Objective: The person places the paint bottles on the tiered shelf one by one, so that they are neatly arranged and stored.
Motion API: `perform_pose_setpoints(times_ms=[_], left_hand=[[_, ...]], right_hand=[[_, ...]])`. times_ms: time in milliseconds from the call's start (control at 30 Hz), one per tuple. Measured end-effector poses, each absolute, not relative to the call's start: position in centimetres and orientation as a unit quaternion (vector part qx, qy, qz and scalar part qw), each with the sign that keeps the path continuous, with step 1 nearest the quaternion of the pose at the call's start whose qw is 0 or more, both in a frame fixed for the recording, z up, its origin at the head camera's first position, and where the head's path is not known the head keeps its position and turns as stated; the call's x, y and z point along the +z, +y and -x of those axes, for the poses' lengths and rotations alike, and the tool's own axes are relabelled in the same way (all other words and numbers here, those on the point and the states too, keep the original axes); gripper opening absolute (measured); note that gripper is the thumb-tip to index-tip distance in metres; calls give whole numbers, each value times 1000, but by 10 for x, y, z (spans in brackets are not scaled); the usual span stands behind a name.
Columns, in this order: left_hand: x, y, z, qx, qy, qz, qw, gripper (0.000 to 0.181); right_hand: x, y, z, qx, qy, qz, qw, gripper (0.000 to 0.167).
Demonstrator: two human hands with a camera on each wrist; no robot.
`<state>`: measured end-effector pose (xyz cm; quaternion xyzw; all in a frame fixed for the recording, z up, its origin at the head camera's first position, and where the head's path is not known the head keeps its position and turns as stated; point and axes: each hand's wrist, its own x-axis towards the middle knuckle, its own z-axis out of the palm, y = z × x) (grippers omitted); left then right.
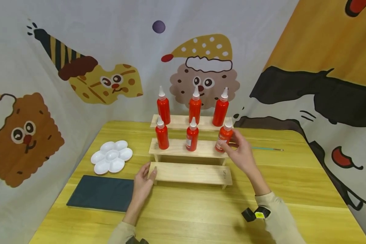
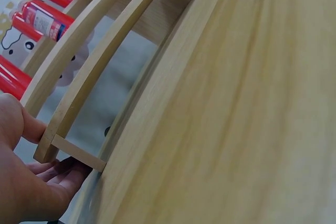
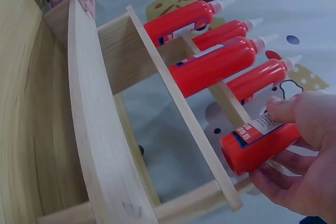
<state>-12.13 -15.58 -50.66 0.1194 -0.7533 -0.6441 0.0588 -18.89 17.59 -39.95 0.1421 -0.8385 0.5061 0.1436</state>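
Observation:
A three-step wooden rack stands on the table. My left hand grips the left end of its lowest step, thumb on top and fingers beneath, as the left wrist view shows. With thumb and fingers my right hand holds a red squeeze bottle of paint, white-capped, at the right end of the middle step. The bottle's base shows in the right wrist view; whether it touches the step I cannot tell. Two similar bottles stand on the middle step, and three more on the top step.
Left of the rack lie a white flower-shaped palette and a dark flat rectangular board. Behind my right hand a thin teal paintbrush lies on the wooden table. A printed cloth hangs behind.

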Motion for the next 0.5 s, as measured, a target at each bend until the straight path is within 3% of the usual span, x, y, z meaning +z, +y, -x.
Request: perform_pose_setpoints(times_ms=[500], left_hand=[[-506, -157, 120, -628, -768, -112, 59, 51]], right_hand=[[-410, 163, 194, 512, -832, -162, 142, 49]])
